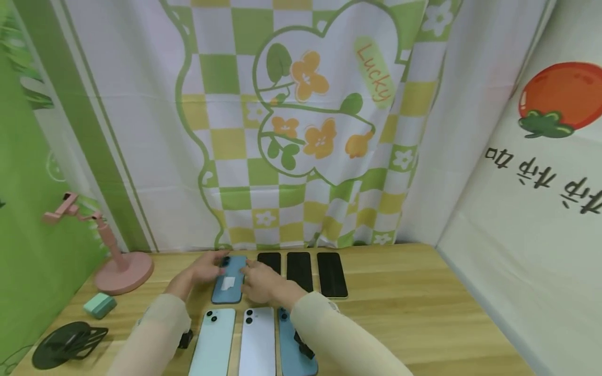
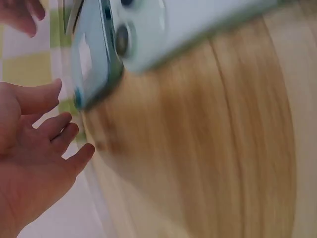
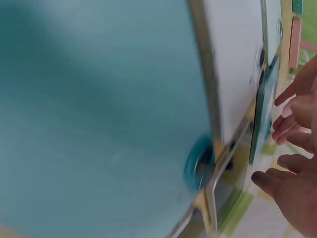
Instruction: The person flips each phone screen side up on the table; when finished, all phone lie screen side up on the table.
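A blue phone (image 1: 230, 287) with a white sticker lies back-up at the left of the back row. My left hand (image 1: 207, 267) is at its left edge, with loosely spread fingers; in the left wrist view that hand (image 2: 39, 158) appears slightly apart from the phone (image 2: 91, 64). At the phone's right side is my right hand (image 1: 263, 283). The right wrist view shows the right hand (image 3: 294, 191) with relaxed fingers beside the phone (image 3: 262, 116); contact there I cannot tell. Neither hand grips anything visible.
Three phones with dark screens (image 1: 332, 275) continue the back row. A mint phone (image 1: 212, 342), a lavender phone (image 1: 257, 344) and another blue phone (image 1: 296, 360) lie in front, beneath my forearms. Leftward are a pink stand (image 1: 123, 269), a green block (image 1: 100, 305) and a black stand (image 1: 63, 344).
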A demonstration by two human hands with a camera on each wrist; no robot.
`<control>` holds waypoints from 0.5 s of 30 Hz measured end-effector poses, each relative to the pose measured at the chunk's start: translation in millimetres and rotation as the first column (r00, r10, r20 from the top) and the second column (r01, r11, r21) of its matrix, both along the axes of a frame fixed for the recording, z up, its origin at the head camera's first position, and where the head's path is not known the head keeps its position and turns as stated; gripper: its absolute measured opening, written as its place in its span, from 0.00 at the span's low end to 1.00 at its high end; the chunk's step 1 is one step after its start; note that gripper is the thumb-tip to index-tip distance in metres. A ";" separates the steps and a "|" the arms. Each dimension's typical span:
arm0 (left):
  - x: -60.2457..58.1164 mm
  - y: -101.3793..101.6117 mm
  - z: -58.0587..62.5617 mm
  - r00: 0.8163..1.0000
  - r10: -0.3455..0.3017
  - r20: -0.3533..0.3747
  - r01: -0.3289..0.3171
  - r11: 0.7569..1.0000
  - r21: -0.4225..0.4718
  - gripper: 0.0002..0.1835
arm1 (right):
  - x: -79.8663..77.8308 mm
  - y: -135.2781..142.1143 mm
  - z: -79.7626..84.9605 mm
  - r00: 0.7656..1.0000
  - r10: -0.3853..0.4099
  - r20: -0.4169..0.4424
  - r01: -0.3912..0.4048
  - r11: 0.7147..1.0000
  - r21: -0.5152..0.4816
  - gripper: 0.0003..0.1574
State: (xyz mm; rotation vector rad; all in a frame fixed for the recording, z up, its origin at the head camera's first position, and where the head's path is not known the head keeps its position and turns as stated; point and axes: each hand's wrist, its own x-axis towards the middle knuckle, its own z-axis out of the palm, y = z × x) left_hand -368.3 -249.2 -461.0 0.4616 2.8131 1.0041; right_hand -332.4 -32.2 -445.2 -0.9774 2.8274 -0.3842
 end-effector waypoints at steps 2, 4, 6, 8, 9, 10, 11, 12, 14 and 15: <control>-0.5 -8.5 -4.4 1.000 -0.024 0.006 0.023 0.999 0.030 0.38 | 2.8 -8.9 -4.1 1.000 0.028 0.011 -0.029 0.998 0.053 0.32; -0.6 -13.3 -6.9 0.999 -0.034 0.022 0.033 0.999 0.042 0.40 | 5.2 -16.3 -6.9 0.999 0.030 0.032 -0.032 0.997 0.073 0.33; -0.4 -14.8 -7.5 0.998 -0.052 0.031 0.051 0.998 0.026 0.41 | 6.0 -22.6 -9.7 0.999 0.036 0.023 -0.038 0.995 0.095 0.33; 0.2 -14.4 -5.9 0.998 -0.048 0.052 0.048 0.999 -0.001 0.41 | 6.1 -27.3 -11.2 0.999 0.036 0.023 -0.039 0.993 0.115 0.34; 0.3 -13.9 -4.8 0.997 -0.043 0.059 0.044 0.999 -0.014 0.42 | 6.0 -29.2 -11.6 0.999 0.029 0.028 -0.033 0.992 0.122 0.34; 0.3 -13.4 -3.8 0.997 -0.040 0.065 0.042 0.999 -0.028 0.42 | 5.5 -31.0 -12.5 0.999 0.022 0.030 -0.025 0.991 0.131 0.34; 0.2 -13.2 -2.8 0.997 -0.036 0.075 0.039 0.999 -0.032 0.42 | 4.6 -32.3 -13.5 0.999 0.016 0.034 -0.020 0.990 0.136 0.35; -0.3 -13.3 -2.1 0.996 -0.034 0.081 0.037 0.999 -0.037 0.43 | 3.8 -33.5 -14.3 0.999 0.008 0.039 -0.014 0.990 0.140 0.36; -1.8 -13.8 -1.7 0.995 -0.028 0.092 0.031 0.999 -0.036 0.44 | 1.7 -35.7 -16.2 0.999 -0.004 0.045 -0.003 0.989 0.145 0.37; -2.5 -14.3 -1.9 0.995 -0.032 0.092 0.035 0.999 -0.038 0.45 | 0.8 -36.7 -17.0 0.999 -0.005 0.049 -0.002 0.989 0.145 0.37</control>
